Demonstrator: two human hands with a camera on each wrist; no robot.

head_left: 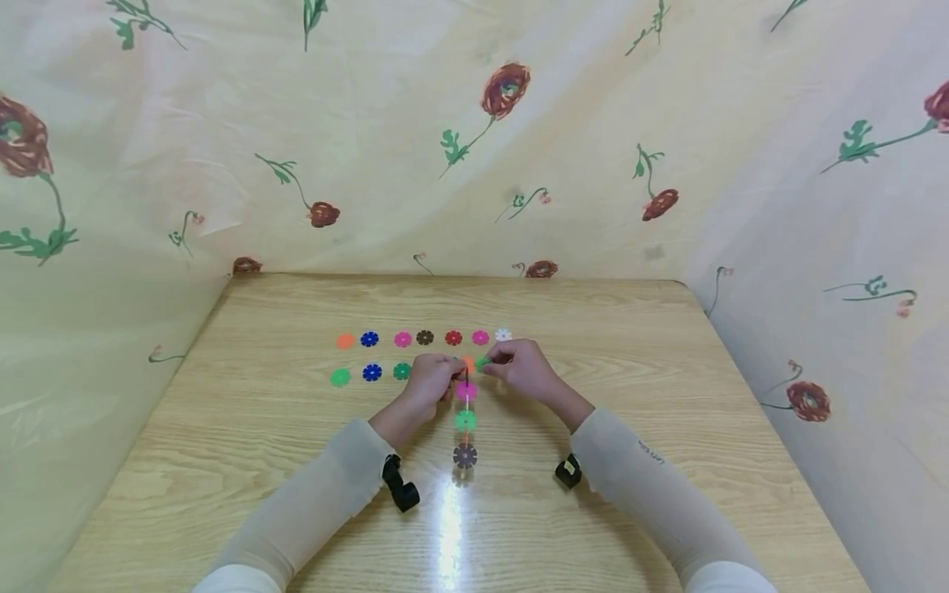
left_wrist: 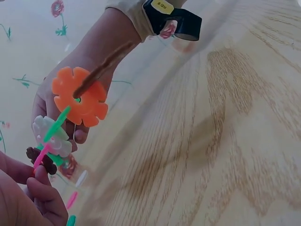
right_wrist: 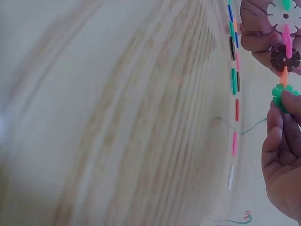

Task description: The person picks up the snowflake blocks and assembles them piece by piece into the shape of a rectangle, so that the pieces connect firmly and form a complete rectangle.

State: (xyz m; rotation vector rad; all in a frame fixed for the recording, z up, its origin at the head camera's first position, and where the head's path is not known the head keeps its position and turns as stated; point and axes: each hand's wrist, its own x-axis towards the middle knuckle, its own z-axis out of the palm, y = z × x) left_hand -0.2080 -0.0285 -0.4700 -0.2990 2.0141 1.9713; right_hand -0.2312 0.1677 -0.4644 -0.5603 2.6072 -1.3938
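A hanging chain of slotted plastic flower discs runs toward me in the head view, down to a brown disc [head_left: 465, 456]. My left hand [head_left: 426, 385] pinches the chain's upper end, around the orange disc [head_left: 468, 365] and the brown disc [right_wrist: 285, 57] below it. To the right, my right hand [head_left: 528, 371] pinches a green disc [right_wrist: 282, 96] between thumb and fingers. That green disc meets the orange disc's edge; how far their slots engage I cannot tell. Lower on the chain are a white disc [right_wrist: 285, 15] and another orange disc [left_wrist: 80, 96].
Two rows of loose discs lie on the wooden table [head_left: 222, 445]. The back row runs from an orange disc [head_left: 345, 340] to a white disc [head_left: 503, 335]. A green disc [head_left: 340, 377] begins the front row, partly hidden by my left hand. Flowered sheeting [head_left: 415, 132] surrounds the table.
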